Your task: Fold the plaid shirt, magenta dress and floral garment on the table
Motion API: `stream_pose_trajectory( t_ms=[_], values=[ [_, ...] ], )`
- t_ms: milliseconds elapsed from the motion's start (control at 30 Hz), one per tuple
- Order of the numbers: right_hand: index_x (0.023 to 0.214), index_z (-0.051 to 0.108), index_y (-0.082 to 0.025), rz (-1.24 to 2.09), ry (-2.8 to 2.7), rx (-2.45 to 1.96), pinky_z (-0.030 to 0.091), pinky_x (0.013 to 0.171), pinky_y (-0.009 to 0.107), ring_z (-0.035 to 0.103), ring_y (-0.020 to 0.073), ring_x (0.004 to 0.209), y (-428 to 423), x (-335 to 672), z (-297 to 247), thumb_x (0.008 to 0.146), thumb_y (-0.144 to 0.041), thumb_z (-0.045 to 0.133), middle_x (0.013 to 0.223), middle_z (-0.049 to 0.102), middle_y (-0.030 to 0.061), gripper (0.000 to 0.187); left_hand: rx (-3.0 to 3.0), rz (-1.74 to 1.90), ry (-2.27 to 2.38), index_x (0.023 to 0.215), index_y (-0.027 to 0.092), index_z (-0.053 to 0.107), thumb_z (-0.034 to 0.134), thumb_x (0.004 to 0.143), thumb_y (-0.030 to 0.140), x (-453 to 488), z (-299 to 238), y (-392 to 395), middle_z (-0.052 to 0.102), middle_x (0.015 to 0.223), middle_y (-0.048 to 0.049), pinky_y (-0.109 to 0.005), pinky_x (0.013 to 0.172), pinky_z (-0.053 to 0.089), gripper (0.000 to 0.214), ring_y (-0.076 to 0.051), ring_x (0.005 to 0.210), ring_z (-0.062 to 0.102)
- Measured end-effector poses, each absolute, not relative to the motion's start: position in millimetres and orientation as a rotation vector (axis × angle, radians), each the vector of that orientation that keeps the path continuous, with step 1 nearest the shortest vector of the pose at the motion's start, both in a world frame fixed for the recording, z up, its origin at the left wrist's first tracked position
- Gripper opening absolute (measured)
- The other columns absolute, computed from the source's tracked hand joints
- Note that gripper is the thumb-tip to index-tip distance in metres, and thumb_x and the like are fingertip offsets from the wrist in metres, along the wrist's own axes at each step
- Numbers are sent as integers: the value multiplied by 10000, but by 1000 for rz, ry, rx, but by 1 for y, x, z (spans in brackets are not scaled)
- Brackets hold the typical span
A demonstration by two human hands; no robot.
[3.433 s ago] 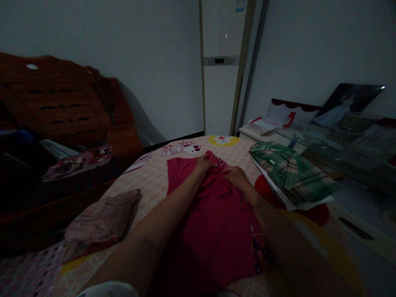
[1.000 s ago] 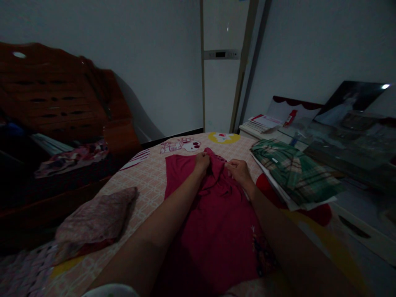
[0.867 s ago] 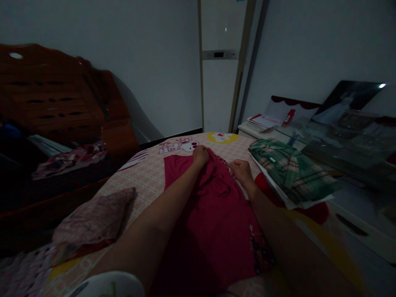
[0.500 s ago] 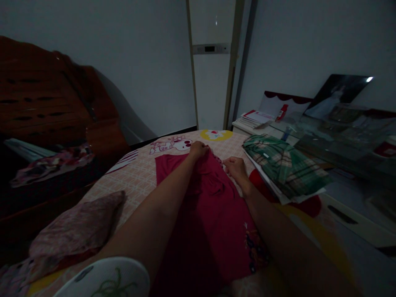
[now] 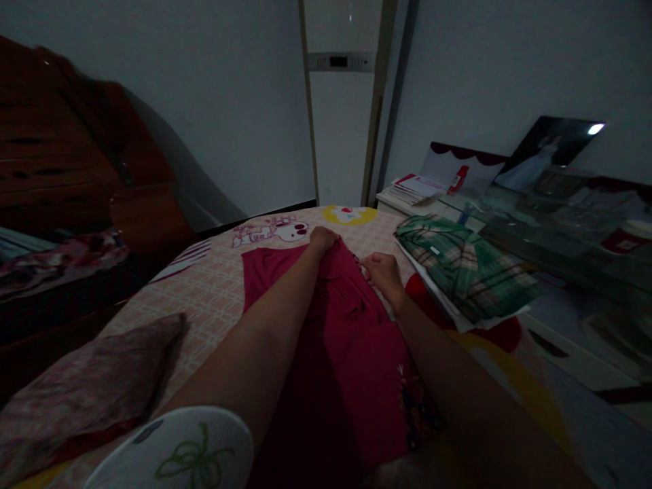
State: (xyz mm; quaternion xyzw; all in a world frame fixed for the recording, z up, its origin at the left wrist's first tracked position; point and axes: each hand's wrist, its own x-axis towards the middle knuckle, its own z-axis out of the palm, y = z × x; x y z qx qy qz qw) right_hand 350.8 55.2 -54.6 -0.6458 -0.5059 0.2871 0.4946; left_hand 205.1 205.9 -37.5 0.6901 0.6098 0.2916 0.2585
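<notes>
A dark pink garment (image 5: 336, 353) with dark embroidery near its lower right lies spread on the patterned cloth (image 5: 214, 285). At its far edge, my left hand (image 5: 324, 239) is closed, pinching the fabric. My right hand (image 5: 383, 273) is closed at the garment's right side, with a beaded or lacy trim of the garment at its fingertips. My left forearm crosses over the garment and covers part of it.
A folded green plaid shirt (image 5: 463, 265) lies on papers to the right. A mottled pink cloth bundle (image 5: 96, 380) sits at the left. Beyond are a wooden bench (image 5: 76, 149), a tall white cabinet-like unit (image 5: 341, 129) and a glass-topped stand (image 5: 550, 224).
The view has shifted slightly, so the surroundings sit a little further left and higher. Both hands keep their places at the garment's far edge and right side.
</notes>
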Motion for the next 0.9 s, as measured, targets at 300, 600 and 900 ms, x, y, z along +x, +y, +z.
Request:
stream_pose_trajectory(
  t_ms=[300,600,900],
  values=[
    [609,615,-185,678,-1279,-1560,394,471,207,519,112,462,55,353,-58,732,-349,555,471,559,-26,214,2186,612,1816,1081,148,722,610,829,217,207,-36,195,671,1172,-159,-310,885,466,284,-269,1059,627],
    [602,613,-183,671,-1293,-1543,394,479,210,523,112,459,55,352,-59,722,-347,561,467,560,-26,210,2371,539,1789,1107,122,700,543,862,168,204,-36,194,644,1194,-178,-329,939,451,296,-278,1106,602],
    [594,602,-190,735,-1287,-1500,371,454,221,487,114,432,54,353,-58,706,-385,569,446,537,-38,228,2176,986,1638,1286,127,603,503,900,196,157,-9,201,633,1279,-145,-324,977,469,404,-206,1082,633]
  ],
)
